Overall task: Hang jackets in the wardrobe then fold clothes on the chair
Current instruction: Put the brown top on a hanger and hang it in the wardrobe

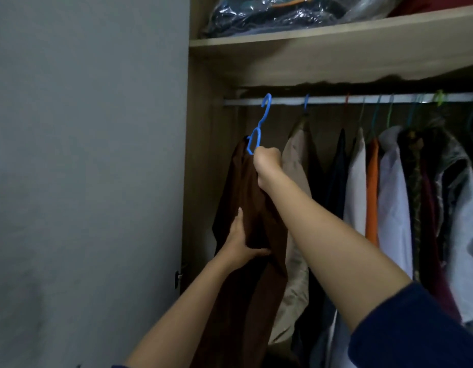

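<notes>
Centre frame, the right hand grips the blue hanger. Below it, the left hand clutches the brown jacket.

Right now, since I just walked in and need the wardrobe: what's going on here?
A person is hanging a brown jacket in the wardrobe. The right hand grips its blue hanger, whose hook is up at the rail; whether it has caught is unclear. The left hand holds the fabric lower down. Other clothes hang further right.
</notes>
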Demonstrator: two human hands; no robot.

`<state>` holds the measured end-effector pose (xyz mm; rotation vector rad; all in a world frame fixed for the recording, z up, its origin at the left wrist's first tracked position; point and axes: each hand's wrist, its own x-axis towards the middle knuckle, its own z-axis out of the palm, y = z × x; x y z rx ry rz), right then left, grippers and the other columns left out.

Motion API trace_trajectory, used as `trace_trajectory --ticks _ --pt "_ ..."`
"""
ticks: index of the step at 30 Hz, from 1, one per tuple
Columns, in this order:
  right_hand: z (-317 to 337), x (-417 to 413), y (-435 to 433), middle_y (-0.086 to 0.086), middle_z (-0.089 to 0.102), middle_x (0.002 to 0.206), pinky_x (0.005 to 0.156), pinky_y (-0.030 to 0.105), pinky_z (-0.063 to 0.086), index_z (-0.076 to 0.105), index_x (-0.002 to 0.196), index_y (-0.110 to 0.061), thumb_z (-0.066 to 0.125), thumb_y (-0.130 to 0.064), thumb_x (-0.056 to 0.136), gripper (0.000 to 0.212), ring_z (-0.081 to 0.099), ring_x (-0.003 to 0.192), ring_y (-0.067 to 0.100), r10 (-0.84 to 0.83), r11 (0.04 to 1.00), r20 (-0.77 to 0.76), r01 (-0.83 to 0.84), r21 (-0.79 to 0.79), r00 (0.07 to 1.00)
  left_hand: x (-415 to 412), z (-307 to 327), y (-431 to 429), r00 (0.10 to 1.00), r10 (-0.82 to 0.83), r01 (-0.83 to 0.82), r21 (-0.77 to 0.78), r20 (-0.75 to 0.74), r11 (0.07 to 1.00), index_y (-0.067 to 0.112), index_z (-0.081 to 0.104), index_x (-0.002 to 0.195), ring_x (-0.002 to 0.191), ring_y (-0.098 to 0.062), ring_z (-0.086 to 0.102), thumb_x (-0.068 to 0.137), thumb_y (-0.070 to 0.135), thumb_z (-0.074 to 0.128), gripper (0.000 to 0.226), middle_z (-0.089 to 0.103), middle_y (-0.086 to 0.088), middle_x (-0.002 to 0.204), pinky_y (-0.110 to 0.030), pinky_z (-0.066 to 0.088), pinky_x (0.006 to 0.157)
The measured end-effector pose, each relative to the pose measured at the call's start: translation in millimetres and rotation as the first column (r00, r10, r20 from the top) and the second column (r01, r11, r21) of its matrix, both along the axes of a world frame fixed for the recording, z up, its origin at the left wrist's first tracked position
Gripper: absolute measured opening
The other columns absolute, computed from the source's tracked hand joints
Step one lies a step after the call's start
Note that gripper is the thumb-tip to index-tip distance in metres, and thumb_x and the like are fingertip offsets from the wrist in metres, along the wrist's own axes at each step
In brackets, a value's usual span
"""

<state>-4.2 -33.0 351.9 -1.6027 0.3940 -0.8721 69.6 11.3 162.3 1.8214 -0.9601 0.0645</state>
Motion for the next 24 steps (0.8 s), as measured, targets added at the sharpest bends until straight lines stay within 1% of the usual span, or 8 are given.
trace_trajectory --ticks 2,4,6,10,16,19,21,24 --pt "5.7 17.5 -6.1 0.013 0.052 0.13 0.078 0.026 0.039 0.047 0.127 0.0 0.039 -0.011 0.097 0.034 0.053 0.113 0.026 0.005 1.0 0.025 -0.005 0.013 1.0 45.5 -6.4 -14.7 1.0 0.012 -0.01 -0.057 0.02 0.998 0.051 0.004 0.145 0.14 -0.011 0.028 0.069 0.059 0.073 0.103 0.026 0.013 0.153 -0.05 0.032 0.111" --pt "14.0 39.4 -13.4 0.013 0.051 0.132 0.078 0.024 0.037 0.046 0.129 0.0 0.038 -0.011 0.097 0.035 0.052 0.115 0.025 0.011 1.0 0.068 -0.013 0.026 0.998 81.2 -2.5 -23.0 0.999 0.015 -0.01 -0.129 0.034 0.992 0.051 0.012 0.144 0.137 -0.01 0.033 0.081 0.04 0.062 0.081 0.032 0.013 0.15 -0.05 0.034 0.109" --pt "23.7 60.3 -20.6 0.013 0.052 0.13 0.076 0.025 0.038 0.048 0.128 0.001 0.039 -0.011 0.096 0.034 0.054 0.112 0.025 0.0 0.999 0.104 -0.004 0.042 0.995 82.7 23.4 -18.7 0.998 0.039 -0.032 -0.165 0.039 0.986 0.047 0.016 0.145 0.137 -0.008 0.034 0.083 0.02 0.057 0.079 0.034 0.012 0.149 -0.046 0.032 0.112" --pt "49.8 111.4 -36.8 0.015 0.054 0.128 0.08 0.029 0.043 0.05 0.126 0.001 0.041 -0.013 0.096 0.034 0.056 0.108 0.027 -0.049 0.997 0.165 0.039 0.059 0.985 122.5 60.2 -32.1 1.0 0.016 -0.013 -0.229 0.01 0.973 0.03 0.023 0.148 0.132 -0.007 0.037 0.087 0.008 0.054 0.071 0.038 0.009 0.145 -0.033 0.032 0.111" --pt "87.4 166.1 -75.5 0.014 0.055 0.123 0.066 0.029 0.045 0.05 0.125 -0.001 0.043 -0.015 0.097 0.032 0.057 0.083 0.021 -0.138 0.99 0.179 0.132 0.045 0.974 184.3 99.9 -79.0 0.999 -0.028 0.035 -0.207 0.036 0.978 0.024 0.033 0.145 0.127 -0.014 0.044 0.097 0.025 0.048 0.05 0.045 0.003 0.141 -0.029 0.037 0.104" --pt "98.9 191.2 -95.9 0.015 0.057 0.122 0.07 0.027 0.042 0.053 0.122 -0.001 0.048 -0.017 0.095 0.032 0.059 0.09 0.024 -0.178 0.984 0.168 0.18 0.006 0.969 208.1 111.8 -102.6 0.997 -0.062 0.068 -0.196 0.036 0.978 0.025 0.037 0.141 0.122 -0.014 0.047 0.099 0.021 0.044 0.043 0.05 0.003 0.133 -0.023 0.036 0.096" --pt "100.2 210.6 -105.3 0.016 0.06 0.12 0.068 0.025 0.042 0.056 0.121 0.0 0.051 -0.021 0.094 0.034 0.063 0.097 0.028 -0.194 0.979 0.15 0.201 -0.034 0.969 225.8 113.1 -120.1 0.998 -0.064 0.065 -0.182 0.013 0.981 0.031 0.036 0.142 0.123 -0.014 0.048 0.097 0.019 0.045 0.048 0.05 0.007 0.135 -0.028 0.037 0.104" --pt "94.6 230.8 -115.4 0.013 0.061 0.115 0.053 0.024 0.042 0.056 0.121 0.001 0.05 -0.022 0.095 0.036 0.062 0.079 0.025 -0.176 0.98 0.109 0.184 -0.07 0.978 253.8 103.3 -146.9 0.997 -0.072 0.067 -0.12 -0.039 0.991 0.048 0.039 0.134 0.119 -0.011 0.052 0.09 0.019 0.046 0.053 0.055 0.012 0.13 -0.038 0.041 0.106"
